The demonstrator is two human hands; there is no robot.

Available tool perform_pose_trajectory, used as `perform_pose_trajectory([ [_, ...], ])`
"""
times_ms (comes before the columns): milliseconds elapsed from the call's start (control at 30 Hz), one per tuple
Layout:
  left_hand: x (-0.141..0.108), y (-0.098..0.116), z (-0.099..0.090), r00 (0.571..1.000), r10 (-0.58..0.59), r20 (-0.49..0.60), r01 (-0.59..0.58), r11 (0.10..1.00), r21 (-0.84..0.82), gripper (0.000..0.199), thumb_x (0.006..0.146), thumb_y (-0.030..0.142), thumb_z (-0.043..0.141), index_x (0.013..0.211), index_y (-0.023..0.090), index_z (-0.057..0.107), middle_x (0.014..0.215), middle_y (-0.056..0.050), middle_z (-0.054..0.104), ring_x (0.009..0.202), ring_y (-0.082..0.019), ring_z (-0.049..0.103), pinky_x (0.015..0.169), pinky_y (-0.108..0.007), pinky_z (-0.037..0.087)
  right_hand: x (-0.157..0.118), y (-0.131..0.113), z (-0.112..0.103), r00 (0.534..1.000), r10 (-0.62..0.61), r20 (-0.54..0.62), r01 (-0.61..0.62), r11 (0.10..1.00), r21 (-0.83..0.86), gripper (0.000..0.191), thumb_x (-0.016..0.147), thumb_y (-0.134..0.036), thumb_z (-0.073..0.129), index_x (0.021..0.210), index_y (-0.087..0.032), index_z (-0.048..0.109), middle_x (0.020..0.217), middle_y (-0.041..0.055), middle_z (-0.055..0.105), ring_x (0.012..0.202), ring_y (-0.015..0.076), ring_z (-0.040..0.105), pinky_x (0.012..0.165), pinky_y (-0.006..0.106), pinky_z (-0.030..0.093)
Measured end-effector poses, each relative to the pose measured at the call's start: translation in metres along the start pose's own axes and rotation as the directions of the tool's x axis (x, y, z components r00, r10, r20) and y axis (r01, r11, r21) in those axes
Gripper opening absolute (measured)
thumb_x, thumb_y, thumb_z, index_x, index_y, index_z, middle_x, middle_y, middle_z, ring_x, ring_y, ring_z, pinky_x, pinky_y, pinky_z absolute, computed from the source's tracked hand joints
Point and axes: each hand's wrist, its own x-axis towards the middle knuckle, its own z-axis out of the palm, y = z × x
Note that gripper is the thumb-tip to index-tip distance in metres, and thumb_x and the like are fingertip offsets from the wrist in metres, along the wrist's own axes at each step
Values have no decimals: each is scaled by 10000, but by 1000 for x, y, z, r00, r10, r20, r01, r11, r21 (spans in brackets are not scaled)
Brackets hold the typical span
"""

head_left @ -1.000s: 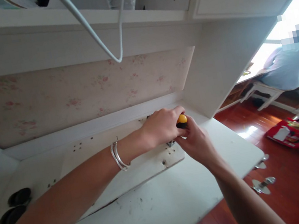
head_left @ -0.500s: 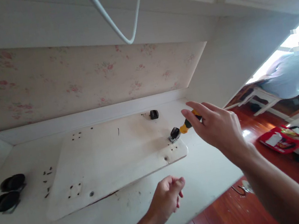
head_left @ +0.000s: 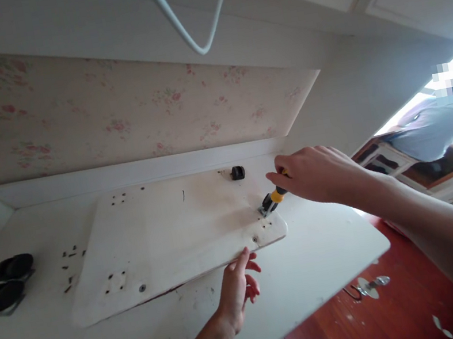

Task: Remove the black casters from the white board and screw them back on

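Observation:
My right hand is wrapped round the handle of a yellow and black screwdriver. The tool slants down to a black caster wheel with a metal plate near the right end of a white board. Its tip is hard to make out against the caster. At the board's front edge is my left hand, fingers apart, one fingertip against the edge. Holes show near the board's corners. Another black caster sits at its back right.
Two removed casters lie at the left on the white desk, beside several loose screws. A white cable hangs overhead from the shelf. A person is at the far right. Small items lie on the red wooden floor.
My left hand has opened from a loose curl and moved up to the board's front edge. My right hand has turned and tightened over the screwdriver handle. The view has shifted slightly.

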Motion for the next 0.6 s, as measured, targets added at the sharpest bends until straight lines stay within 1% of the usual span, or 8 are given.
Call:
perform_pose_trajectory([
  [67,1,-1,-2,1000,10,8,-10,1000,-12,583,746,689,572,987,166,659,836,-35,646,452,-65,459,449,-239,286,1,3,1,999,-49,13,48,996,81,443,908,-572,396,769,-239,653,644,53,618,579,197,555,542,307,296],
  [133,1,-2,-3,1000,9,22,-9,1000,-20,584,761,685,559,1004,164,664,853,-41,650,459,-69,470,451,-239,289,4,10,4,998,-58,13,55,986,160,447,906,-589,393,764,-243,638,664,37,628,588,182,554,554,301,310],
  [200,2,-3,-4,1000,3,22,-2,1000,-29,582,757,683,568,1002,164,670,854,-42,652,461,-69,467,453,-237,286,8,18,9,1000,-9,30,3,982,188,505,892,-652,372,764,-238,630,629,30,615,562,174,543,557,298,321],
  [267,3,-3,-5,1000,-10,12,11,999,-42,589,758,687,563,999,162,677,850,-47,658,453,-64,453,460,-235,281,10,24,12,995,82,58,-89,987,137,593,860,-734,333,776,-226,629,574,32,582,516,176,521,537,299,312],
  [333,5,-4,-7,1000,-24,9,24,998,-51,577,771,675,557,983,153,683,830,-50,665,444,-55,440,469,-230,278,11,28,14,989,129,68,-133,989,67,642,843,-769,305,790,-217,627,557,40,566,490,180,503,516,301,289],
  [400,6,-4,-8,999,-29,15,29,998,-58,536,783,641,570,967,150,680,827,-55,675,448,-53,441,477,-226,284,11,29,14,992,90,86,-97,993,73,603,850,-747,333,810,-220,624,582,42,580,492,179,500,510,300,277],
  [467,7,-4,-9,1000,-24,14,25,998,-65,493,788,606,588,959,151,672,842,-62,688,460,-56,455,478,-225,292,12,28,12,993,20,115,-36,989,140,521,862,-697,386,841,-231,619,602,33,592,501,173,500,514,297,280],
  [600,6,-3,-7,1000,-29,-7,28,997,-69,451,786,574,604,950,157,662,873,-76,705,467,-64,465,467,-230,290,18,27,12,982,-39,187,-8,969,247,398,865,-609,463,879,-238,606,604,13,592,495,156,494,523,291,285],
])
